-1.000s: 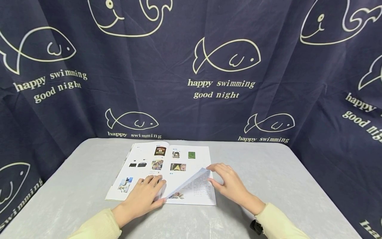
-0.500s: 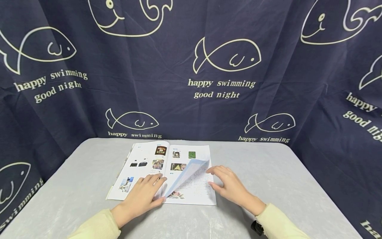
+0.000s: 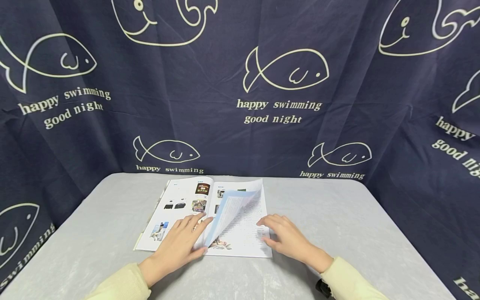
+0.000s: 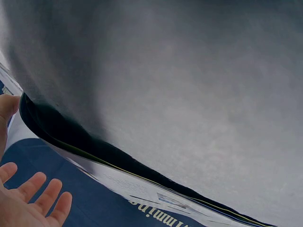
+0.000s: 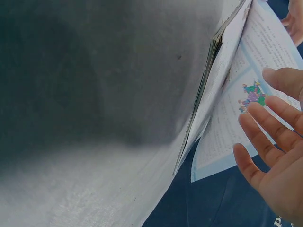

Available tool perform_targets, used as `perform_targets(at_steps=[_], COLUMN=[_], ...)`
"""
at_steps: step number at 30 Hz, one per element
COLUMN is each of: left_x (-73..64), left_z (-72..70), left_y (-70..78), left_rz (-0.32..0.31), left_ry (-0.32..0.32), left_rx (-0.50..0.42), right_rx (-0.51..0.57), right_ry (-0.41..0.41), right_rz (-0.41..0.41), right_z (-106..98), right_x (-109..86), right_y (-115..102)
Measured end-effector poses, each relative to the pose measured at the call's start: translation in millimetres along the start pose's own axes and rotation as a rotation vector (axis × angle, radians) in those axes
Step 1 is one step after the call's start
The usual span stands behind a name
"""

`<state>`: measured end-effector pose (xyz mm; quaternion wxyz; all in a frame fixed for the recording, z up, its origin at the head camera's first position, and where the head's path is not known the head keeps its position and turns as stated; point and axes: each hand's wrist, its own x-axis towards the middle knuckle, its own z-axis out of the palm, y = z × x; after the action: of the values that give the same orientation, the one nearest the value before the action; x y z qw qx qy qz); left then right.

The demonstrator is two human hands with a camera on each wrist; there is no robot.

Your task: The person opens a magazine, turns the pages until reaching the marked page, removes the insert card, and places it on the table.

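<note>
An open magazine [image 3: 247, 246] with small pictures and text lies flat on the table. One lifted leaf [image 3: 233, 208] with a blue border curls up from the right side and leans toward the spine. My left hand [image 3: 178, 243] rests on the left page beside the spine, fingers relaxed. At the magazine's right edge my right hand [image 3: 286, 236] is loosely bent and holds nothing. In the right wrist view, the leaf [image 5: 220, 146] stands behind my spread right hand [image 5: 279, 156]. The left wrist view catches part of my left hand [image 4: 31, 203] by the magazine's edge [image 4: 142, 182].
The table [image 3: 337, 216] has a grey cloth cover with rounded far corners. Dark blue curtains [image 3: 210, 104] printed with fish and lettering enclose it at the back and sides. A black band [image 3: 323, 287] shows by the right sleeve.
The leaf's corner has come away from my right fingertips. The leaf has swung upward and leftward, toward the spine. My right hand has shifted slightly nearer; the left hand has barely moved.
</note>
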<state>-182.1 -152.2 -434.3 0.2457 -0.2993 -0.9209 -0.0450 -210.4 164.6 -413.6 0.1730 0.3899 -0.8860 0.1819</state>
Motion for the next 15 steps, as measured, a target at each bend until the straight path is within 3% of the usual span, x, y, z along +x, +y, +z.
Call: perform_targets(at_steps=[15], left_x=[1.0], left_z=[-2.1], left_y=[-1.0], left_rz=[-0.034], left_ry=[0.062], left_rx=[0.027], right_rx=[-0.014], right_ry=[-0.095], right_rz=[0.009], right_z=[2.0], right_x=[-3.1], right_y=[-2.7])
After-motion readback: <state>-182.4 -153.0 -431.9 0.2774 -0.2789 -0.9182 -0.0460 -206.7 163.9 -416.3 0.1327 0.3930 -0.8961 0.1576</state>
